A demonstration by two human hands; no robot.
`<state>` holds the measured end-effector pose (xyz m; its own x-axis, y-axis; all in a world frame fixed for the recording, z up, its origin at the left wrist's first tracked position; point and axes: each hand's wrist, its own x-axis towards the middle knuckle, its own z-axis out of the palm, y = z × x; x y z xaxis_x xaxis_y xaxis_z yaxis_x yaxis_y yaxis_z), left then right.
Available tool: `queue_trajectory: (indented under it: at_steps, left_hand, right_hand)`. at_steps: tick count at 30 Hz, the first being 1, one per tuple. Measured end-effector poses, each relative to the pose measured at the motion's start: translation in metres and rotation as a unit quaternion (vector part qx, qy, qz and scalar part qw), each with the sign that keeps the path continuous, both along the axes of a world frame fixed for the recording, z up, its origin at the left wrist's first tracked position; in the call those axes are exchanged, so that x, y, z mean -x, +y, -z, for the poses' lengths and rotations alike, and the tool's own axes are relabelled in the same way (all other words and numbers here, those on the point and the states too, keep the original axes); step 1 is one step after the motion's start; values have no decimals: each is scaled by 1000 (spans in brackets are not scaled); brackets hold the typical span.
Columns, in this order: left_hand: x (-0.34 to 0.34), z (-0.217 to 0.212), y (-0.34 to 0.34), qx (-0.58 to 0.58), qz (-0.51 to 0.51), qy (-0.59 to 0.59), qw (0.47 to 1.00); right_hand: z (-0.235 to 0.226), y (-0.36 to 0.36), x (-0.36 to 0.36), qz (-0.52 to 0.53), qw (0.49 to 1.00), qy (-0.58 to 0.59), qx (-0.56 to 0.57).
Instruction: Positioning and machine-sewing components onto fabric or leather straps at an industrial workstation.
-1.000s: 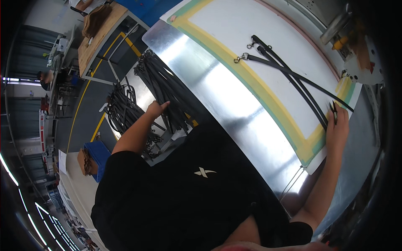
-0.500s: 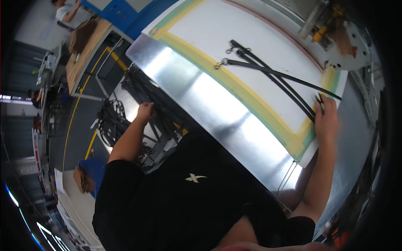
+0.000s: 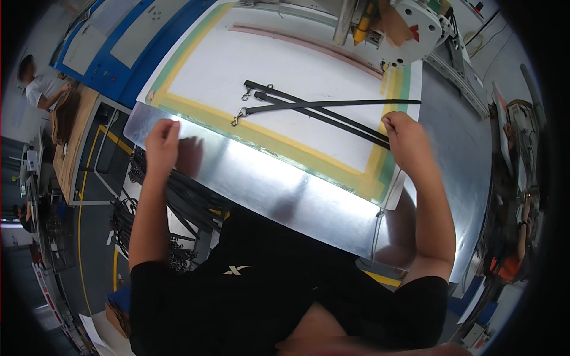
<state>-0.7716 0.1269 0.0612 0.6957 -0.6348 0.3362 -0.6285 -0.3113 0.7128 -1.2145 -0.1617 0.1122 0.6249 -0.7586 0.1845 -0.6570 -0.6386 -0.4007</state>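
Note:
Black straps [image 3: 332, 104] with metal snap hooks [image 3: 238, 114] lie across one another on a white sheet [image 3: 208, 71] bordered with yellow and green tape. My right hand [image 3: 408, 141] is at the sheet's right border, beside the strap ends, its fingers pinched together. Whatever it may hold is hidden by the fingers. Over the near left edge of the metal table [image 3: 261, 172], my left hand [image 3: 161, 145] is closed with fingertips together. I cannot make out anything in it.
A heap of black straps [image 3: 190, 202] with hooks lies below the table's left edge. At the far side stand a machine head [image 3: 409, 29] and a pinkish bar [image 3: 309, 45]. A blue machine [image 3: 119, 53] and a wooden workbench [image 3: 77, 139] are at the left, with a person [image 3: 44, 86] nearby.
My left hand has risen from the strap heap to the table edge. A dark, thin object seen at my right fingers before no longer shows. The whole view has turned.

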Motion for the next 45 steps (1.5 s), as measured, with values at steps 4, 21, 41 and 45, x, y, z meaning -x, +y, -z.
queue_trajectory:
  at_steps: [4, 21, 41, 45]
  left_hand:
    - [61, -17, -69, -47, 168, -109, 978]
    - [130, -76, -147, -183, 427, 86, 882]
    - [179, -44, -298, -181, 569, -9, 802]
    - [190, -41, -315, -171, 583, 25, 794]
  right_hand:
    - [0, 12, -2, -9, 999, 28, -27]
    - [-3, 31, 13, -84, 996, -16, 4]
    - [12, -47, 20, -44, 986, 65, 145]
    - [23, -56, 5, -96, 980, 26, 170]
